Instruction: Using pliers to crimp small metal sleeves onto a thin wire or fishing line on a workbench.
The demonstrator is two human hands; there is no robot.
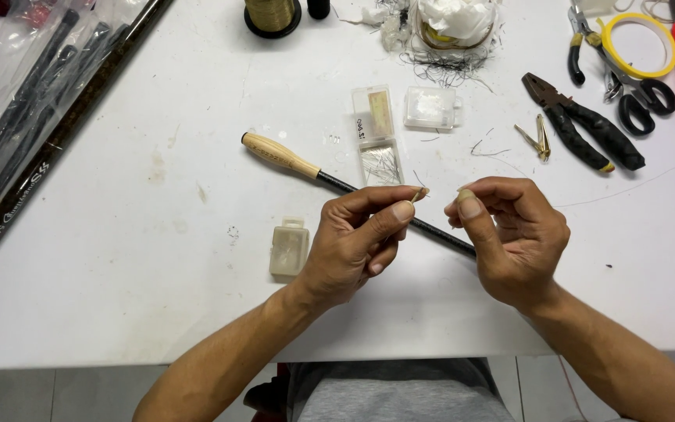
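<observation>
On the white counter [158,258] I see a slim dark rod with a wooden handle [281,156], running from ten o'clock down to four o'clock behind both hands. The left hand [353,242] is pinched shut on a tiny hook-like piece [419,192]; the right hand [513,234] is pinched too, though I cannot tell what it holds. I judge the main risk to be a slip: the piece is small enough to drop and vanish among the loose wire clippings [447,74] at twelve o'clock.
</observation>
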